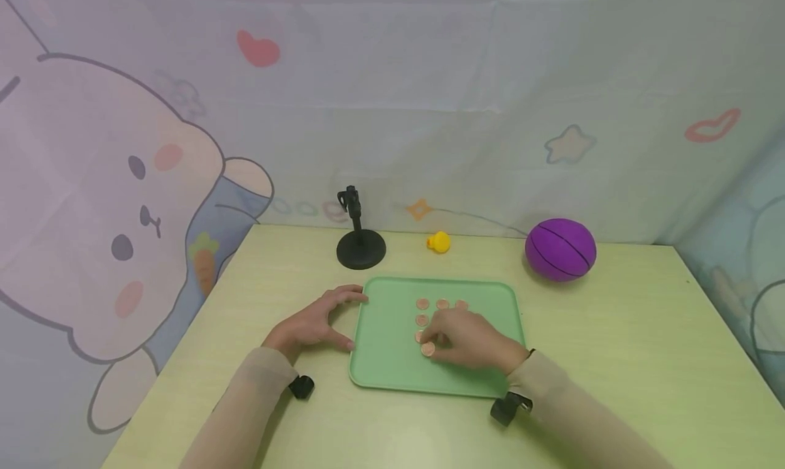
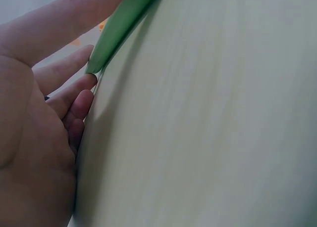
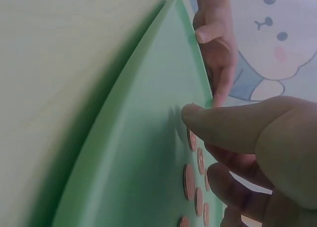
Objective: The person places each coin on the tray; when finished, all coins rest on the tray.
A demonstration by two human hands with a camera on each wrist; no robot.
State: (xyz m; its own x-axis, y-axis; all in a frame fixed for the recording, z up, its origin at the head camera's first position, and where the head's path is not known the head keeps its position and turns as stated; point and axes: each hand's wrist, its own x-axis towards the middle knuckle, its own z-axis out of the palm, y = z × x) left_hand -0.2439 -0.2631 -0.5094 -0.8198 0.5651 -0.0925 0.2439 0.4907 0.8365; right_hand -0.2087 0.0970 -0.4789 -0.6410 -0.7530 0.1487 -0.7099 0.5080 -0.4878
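A light green tray [image 1: 386, 360] lies on the table, holding several copper-coloured coins [image 1: 422, 304] set out in rows. My right hand [image 1: 466, 338] is over the tray, thumb and forefinger at a coin [image 1: 427, 349] at the near end of the left column. In the right wrist view the thumb tip partly covers that coin [image 3: 191, 139], which stays low by the tray surface. The hand hides part of the rows in the head view. At the tray's left edge my left hand [image 1: 317, 319] is spread, its fingertips and thumb resting against the rim.
Behind the tray stand a small black stand [image 1: 360, 249] with a round base and a yellow toy [image 1: 439, 242]. A purple ball [image 1: 561, 249] sits at the back right. A printed cloth [image 1: 392, 114] hangs behind the pale table [image 1: 625, 360].
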